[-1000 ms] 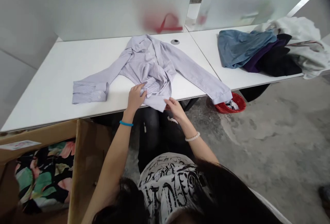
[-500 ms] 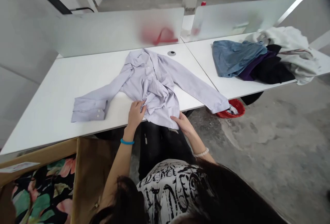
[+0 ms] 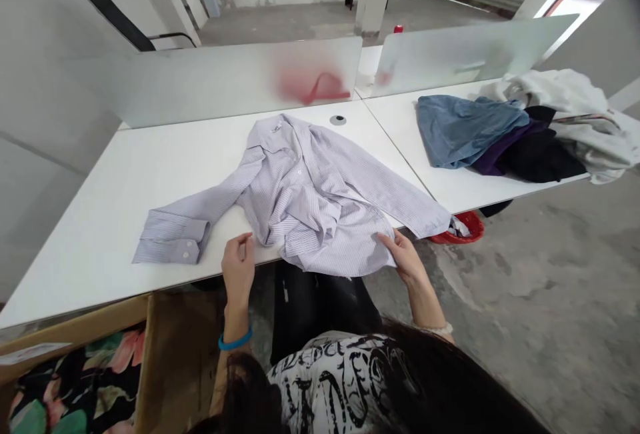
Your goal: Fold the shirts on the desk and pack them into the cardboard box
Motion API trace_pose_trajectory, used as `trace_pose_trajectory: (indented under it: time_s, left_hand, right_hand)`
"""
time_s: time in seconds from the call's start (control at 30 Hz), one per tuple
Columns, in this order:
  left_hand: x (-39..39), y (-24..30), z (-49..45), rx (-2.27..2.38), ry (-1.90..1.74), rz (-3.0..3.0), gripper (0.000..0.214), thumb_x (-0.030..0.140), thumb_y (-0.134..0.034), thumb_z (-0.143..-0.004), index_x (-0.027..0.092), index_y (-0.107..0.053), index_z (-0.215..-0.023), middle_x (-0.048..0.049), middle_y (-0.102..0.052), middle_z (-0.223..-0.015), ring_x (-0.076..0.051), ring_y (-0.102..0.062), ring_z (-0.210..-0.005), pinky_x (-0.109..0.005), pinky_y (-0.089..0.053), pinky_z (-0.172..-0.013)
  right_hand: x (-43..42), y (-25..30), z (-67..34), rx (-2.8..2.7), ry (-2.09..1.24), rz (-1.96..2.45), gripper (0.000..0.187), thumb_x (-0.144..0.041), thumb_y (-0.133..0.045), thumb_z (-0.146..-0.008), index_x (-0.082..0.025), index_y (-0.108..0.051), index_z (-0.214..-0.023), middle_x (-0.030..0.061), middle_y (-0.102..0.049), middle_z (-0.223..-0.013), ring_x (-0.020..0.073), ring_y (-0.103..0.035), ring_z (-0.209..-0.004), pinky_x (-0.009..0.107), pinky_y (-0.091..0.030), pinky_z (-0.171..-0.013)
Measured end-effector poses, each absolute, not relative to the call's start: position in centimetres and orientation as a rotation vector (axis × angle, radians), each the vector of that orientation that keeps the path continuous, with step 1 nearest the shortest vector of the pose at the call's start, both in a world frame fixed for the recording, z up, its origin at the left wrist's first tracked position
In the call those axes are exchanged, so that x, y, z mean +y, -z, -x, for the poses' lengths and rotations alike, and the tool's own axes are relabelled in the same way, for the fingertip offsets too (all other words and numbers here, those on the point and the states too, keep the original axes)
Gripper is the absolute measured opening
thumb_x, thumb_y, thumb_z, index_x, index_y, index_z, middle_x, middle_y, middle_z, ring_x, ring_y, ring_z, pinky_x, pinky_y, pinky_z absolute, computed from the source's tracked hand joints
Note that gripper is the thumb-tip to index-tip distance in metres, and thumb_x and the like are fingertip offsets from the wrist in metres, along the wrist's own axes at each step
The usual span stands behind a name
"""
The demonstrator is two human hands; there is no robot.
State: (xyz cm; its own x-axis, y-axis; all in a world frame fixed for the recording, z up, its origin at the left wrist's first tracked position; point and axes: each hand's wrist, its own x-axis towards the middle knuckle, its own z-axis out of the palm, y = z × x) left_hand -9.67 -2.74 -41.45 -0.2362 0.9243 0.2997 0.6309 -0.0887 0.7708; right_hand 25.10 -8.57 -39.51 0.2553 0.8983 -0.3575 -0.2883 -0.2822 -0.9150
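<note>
Striped shirt [image 3: 305, 201] lay on the white table [image 3: 100, 267], its hem overhanging the front edge; the hands stood well apart, the left hand [image 3: 238, 269] open just beside the cloth, the right hand [image 3: 406, 257] at the hem; an uneven tug could have slid the shirt off the edge.

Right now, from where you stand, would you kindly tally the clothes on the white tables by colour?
Lilac striped shirt: 1
Blue garment: 1
Purple garment: 1
Black garment: 1
Off-white garment: 1 (its folds may hide more)
Total: 5
</note>
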Motion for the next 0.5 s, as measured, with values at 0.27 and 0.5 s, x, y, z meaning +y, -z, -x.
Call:
trace_pose_trajectory:
  time_s: [0.27, 0.5]
  left_hand:
    - [-4.6, 41.5, 7.8, 1.779, -0.989, -1.958, 0.037, 0.047, -0.057, -0.081, 0.020, -0.061, -0.106, -0.0146, -0.056, -0.127, -0.035, -0.039, -0.129, -0.056, -0.021, -0.112]
    - [0.4, 41.1, 6.5, 1.368, -1.343, -1.185, 0.027, 0.047, -0.058, -0.079, 0.021, -0.060, -0.080, -0.0096, -0.068, -0.094, -0.030, -0.054, -0.116, -0.052, -0.037, -0.105]
  right_hand:
    - [-8.8, 37.3, -22.4, -1.156, -1.621, 1.289, 0.038, -0.047, -0.070, -0.074, -0.019, -0.070, -0.100, 0.0050, -0.072, -0.094, 0.0235, -0.066, -0.088, 0.033, -0.051, -0.077]
    - [-6.5, 31.1, -17.5, -1.920, -1.231, 0.994, 0.028, -0.041, -0.052, -0.090, -0.017, -0.066, -0.086, 0.0076, -0.062, -0.096, 0.0201, -0.057, -0.092, 0.031, -0.044, -0.085]
